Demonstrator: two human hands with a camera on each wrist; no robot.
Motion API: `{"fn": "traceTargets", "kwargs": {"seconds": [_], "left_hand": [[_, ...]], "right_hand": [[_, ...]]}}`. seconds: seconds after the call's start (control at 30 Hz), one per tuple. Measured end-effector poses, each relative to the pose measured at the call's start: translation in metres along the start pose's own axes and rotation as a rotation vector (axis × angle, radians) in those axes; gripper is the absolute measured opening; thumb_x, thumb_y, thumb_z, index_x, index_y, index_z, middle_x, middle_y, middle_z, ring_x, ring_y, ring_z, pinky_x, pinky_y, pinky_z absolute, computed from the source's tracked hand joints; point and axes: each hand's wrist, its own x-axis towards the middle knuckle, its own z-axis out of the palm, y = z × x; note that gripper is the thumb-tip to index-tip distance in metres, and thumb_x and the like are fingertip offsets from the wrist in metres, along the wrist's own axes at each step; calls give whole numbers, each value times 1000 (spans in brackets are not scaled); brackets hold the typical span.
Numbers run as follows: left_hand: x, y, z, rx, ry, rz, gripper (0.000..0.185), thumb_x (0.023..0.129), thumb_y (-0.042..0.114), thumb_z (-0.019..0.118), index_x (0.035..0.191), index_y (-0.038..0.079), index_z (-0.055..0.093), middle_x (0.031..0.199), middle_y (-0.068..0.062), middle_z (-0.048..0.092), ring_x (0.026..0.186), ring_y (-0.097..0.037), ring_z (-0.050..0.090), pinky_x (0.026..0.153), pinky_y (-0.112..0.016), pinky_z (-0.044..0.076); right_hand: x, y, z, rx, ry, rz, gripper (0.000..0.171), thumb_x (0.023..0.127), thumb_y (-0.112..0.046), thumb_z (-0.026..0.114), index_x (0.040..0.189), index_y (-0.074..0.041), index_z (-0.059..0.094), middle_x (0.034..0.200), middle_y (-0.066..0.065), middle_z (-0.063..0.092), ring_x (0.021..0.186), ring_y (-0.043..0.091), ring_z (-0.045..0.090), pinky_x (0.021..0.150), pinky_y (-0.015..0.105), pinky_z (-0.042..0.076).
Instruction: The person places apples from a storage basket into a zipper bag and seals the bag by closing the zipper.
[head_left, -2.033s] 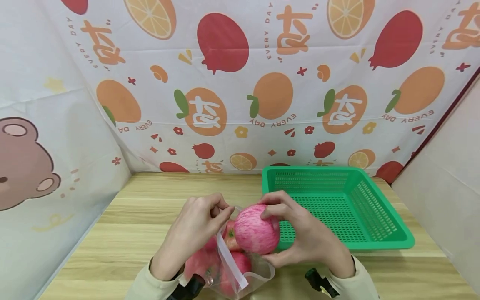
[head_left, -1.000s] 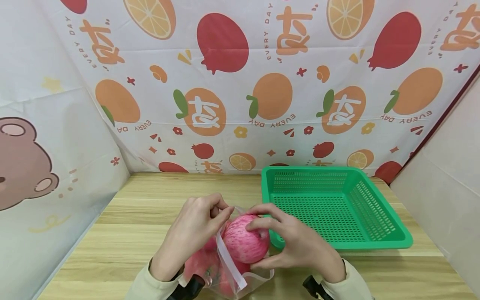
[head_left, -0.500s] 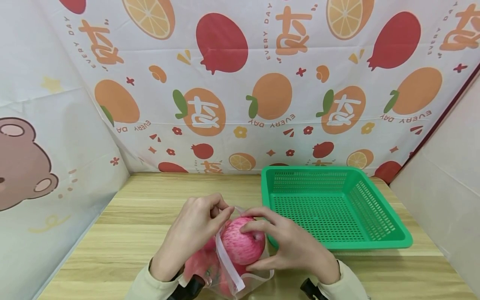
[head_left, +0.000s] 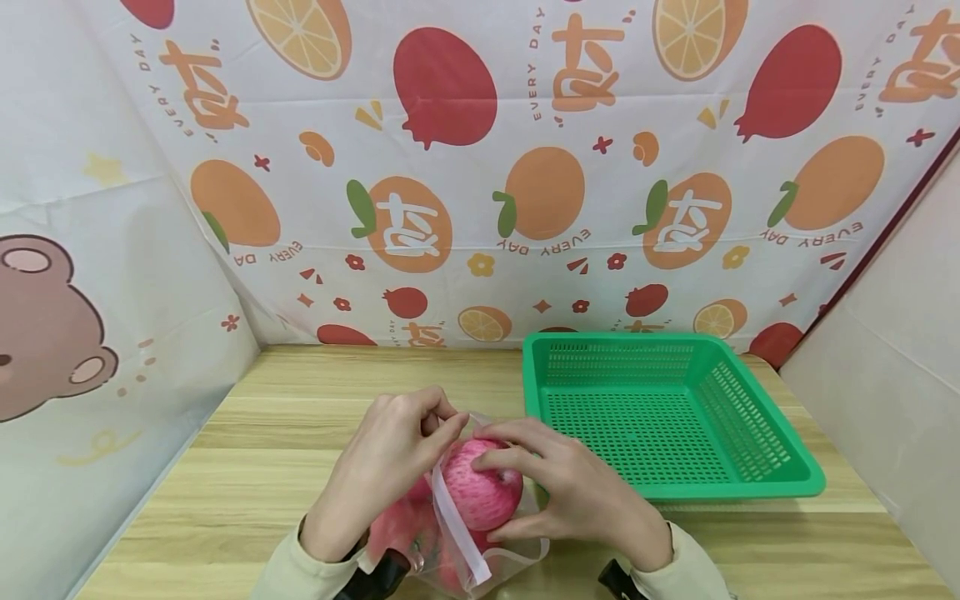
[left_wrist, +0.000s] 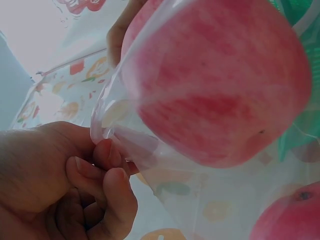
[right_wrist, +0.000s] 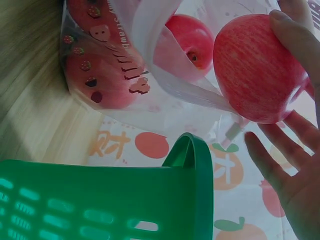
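In the lower centre of the head view, the right hand [head_left: 581,492] curls its fingers and thumb around a round pink-streaked red apple [head_left: 480,485], which sits right at the open mouth of a clear zip-top plastic bag [head_left: 480,567]. The apple lies to the left of the right palm, half past the bag's white seal strip. The left hand [head_left: 390,467] pinches the bag's rim [left_wrist: 107,135] between thumb and fingertips, just left of the apple, holding the mouth wide. More red apples [right_wrist: 187,42] lie inside. A green perforated plastic basket [head_left: 780,487] stands empty to the right on the wooden table [head_left: 285,400].
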Motion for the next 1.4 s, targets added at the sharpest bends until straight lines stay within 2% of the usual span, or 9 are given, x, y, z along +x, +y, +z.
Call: {"fn": "traceTargets", "kwargs": {"seconds": [0.13, 0.4, 0.83, 1.17, 1.3, 1.4], "left_hand": [[0, 0, -1, -8, -6, -4, 23, 86, 5, 79, 71, 15, 64, 53, 15, 48, 47, 5, 35, 41, -19, 30], [0, 1, -1, -12, -23, -20, 22, 87, 7, 78, 72, 15, 65, 53, 14, 49, 46, 5, 35, 41, -19, 30], [0, 1, -2, -7, -23, -15, 21, 87, 6, 78, 73, 14, 65, 54, 14, 52, 46, 5, 37, 41, -20, 32], [-1, 1, -1, -11, -27, -17, 22, 87, 7, 79, 73, 15, 65, 54, 14, 50, 46, 4, 36, 41, -20, 32], [-1, 0, -1, -24, -18, -14, 21, 87, 6, 79, 73, 15, 66, 54, 15, 50, 46, 4, 36, 41, -20, 32], [-2, 0, 0, -30, -14, -13, 21, 87, 6, 79, 73, 15, 66, 54, 15, 50, 46, 5, 36, 41, -20, 32]], "right_hand": [[0, 0, 2, -77, 10, -6, 73, 68, -54, 91, 128, -23, 62, 138, -1, 59, 123, 15, 56, 102, 33, 50], [1, 1, 6, -170, 43, -40, 74, 66, -63, 87, 125, -27, 63, 135, -4, 63, 116, 14, 57, 94, 33, 44], [-2, -1, 7, -174, -16, -16, 74, 67, -65, 84, 128, -31, 61, 139, -6, 59, 118, 13, 55, 93, 36, 45], [-4, 1, 6, -140, -15, -31, 75, 68, -64, 84, 130, -27, 61, 139, -2, 61, 121, 12, 55, 95, 31, 45], [-7, 3, -1, -115, -9, 2, 72, 72, -59, 86, 130, -25, 63, 138, -3, 61, 121, 12, 56, 94, 31, 46], [-8, 7, -6, -91, 14, 11, 64, 76, -48, 88, 130, -22, 64, 135, -3, 62, 118, 12, 58, 95, 32, 47]]}}
